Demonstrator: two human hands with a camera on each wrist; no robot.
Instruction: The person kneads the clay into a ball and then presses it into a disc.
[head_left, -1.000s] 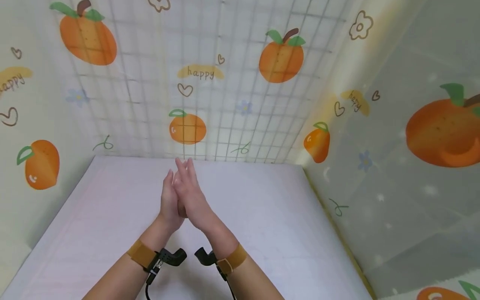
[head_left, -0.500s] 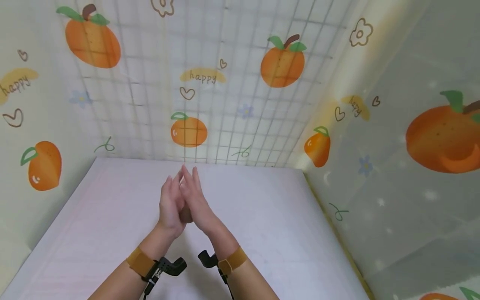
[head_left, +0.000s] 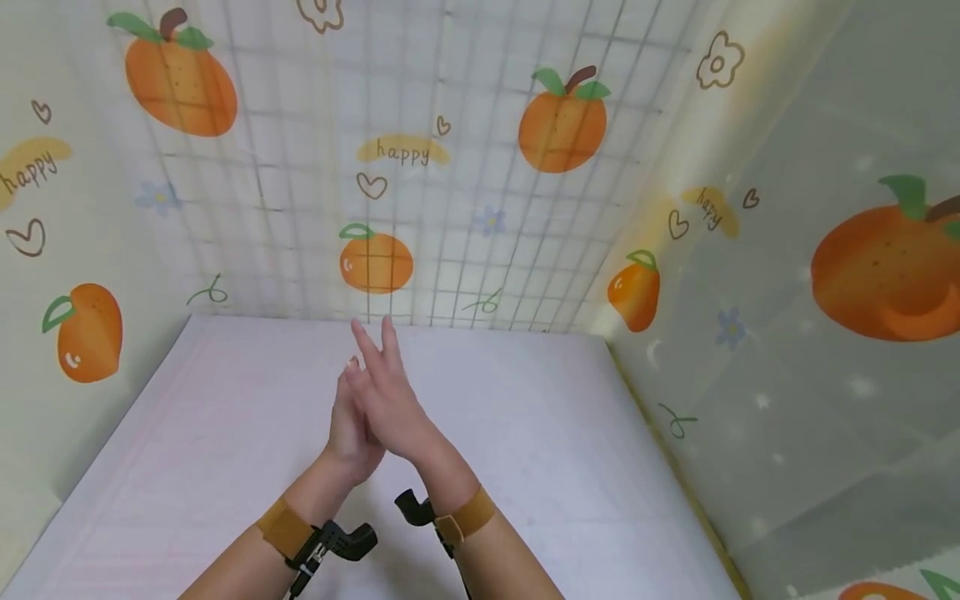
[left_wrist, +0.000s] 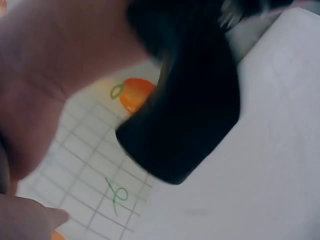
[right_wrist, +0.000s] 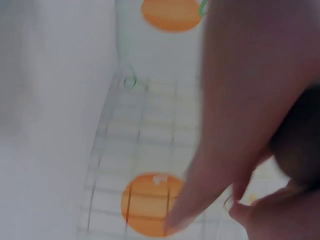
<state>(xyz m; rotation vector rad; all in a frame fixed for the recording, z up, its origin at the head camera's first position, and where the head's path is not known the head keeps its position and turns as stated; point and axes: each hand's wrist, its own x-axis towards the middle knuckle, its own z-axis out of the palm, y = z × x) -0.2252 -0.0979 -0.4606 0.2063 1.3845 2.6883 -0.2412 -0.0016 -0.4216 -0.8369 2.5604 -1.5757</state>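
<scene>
Palm to palm, my two hands are raised above the white tabletop in the head view. My right hand [head_left: 392, 408] lies over the left, its fingers straight and some spread apart. Behind it, my left hand [head_left: 352, 433] is partly covered, its palm turned toward the right one and its fingers pointing up. Whatever lies between the palms is hidden in the head view now. At the left edge of the left wrist view, a sliver of a grey-brown rounded thing [left_wrist: 3, 167] shows between the hands; I cannot tell its kind.
Each wrist wears a brown strap with a black camera [head_left: 351, 540]. The white tabletop [head_left: 525, 433] runs back to a wire grid [head_left: 480, 250] behind a fruit-print curtain. More printed curtain [head_left: 825, 400] hangs along the right side, and another stands at the left.
The palms keep rubbing: the right hand slid down and back up against the left, which now sits lower. A brown lump visible between the palms half a second ago is now covered.
</scene>
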